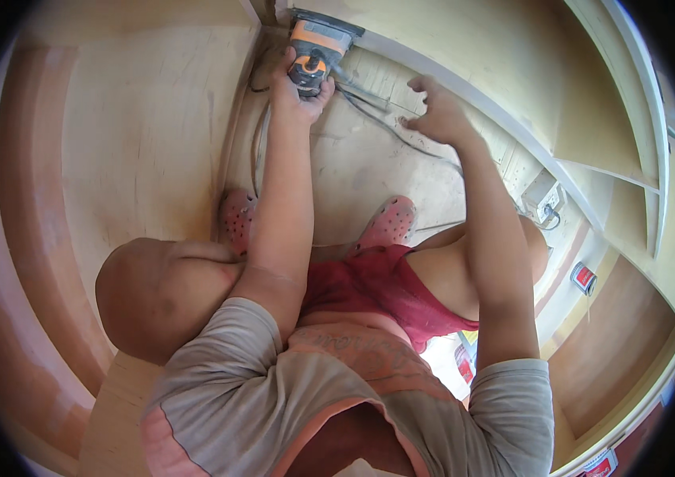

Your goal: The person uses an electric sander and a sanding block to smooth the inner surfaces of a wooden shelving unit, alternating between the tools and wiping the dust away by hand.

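Observation:
An orange and black electric sander [320,38] is at the top of the view, its flat dark pad against the pale wooden edge in the far corner. My left hand [299,97] grips its rear end, thumb and fingers on either side of the body. To the right, my right hand [441,118] hovers apart from the sander with nothing in it, fingers spread and slightly bent. Beneath the hands a dark power cord [401,139] trails from the sander across the dusty floor.
Pale wooden shelving [504,48] runs along the far and right sides, and a wooden panel [147,119] stands at the left. On the right are a socket box [543,195] with a plug and a small can [583,278]. My pink clogs [389,222] rest on the floor.

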Tool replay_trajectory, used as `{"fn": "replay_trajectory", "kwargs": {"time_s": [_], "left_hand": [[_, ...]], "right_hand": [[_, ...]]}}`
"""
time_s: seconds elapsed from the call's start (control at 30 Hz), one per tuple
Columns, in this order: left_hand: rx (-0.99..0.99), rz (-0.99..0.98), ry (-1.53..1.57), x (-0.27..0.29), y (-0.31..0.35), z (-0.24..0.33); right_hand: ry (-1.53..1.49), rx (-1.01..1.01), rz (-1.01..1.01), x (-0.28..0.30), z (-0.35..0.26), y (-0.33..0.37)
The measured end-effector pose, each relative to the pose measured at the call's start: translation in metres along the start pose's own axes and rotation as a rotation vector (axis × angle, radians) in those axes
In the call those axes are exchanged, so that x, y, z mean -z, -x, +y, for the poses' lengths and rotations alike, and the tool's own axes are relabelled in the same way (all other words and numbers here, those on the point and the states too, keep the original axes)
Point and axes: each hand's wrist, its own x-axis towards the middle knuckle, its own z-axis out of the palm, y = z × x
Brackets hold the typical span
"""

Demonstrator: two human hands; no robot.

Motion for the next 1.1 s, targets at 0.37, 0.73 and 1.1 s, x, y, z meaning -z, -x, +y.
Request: {"fn": "replay_trajectory", "kwargs": {"time_s": [0.37,0.73,1.1], "left_hand": [[-0.013,-0.048,0.009,-0.003,0.000,-0.001],[-0.259,0.039,-0.081,-0.007,0.006,0.004],[-0.734,0.212,-0.364,0.000,-0.001,0.008]], "right_hand": [[0.433,0.105,-0.724,-0.098,0.030,0.020],[0.930,-0.982,-1.040,0.154,0.213,0.188],[0.486,-0.117,0.176,0.099,0.105,0.148]]}}
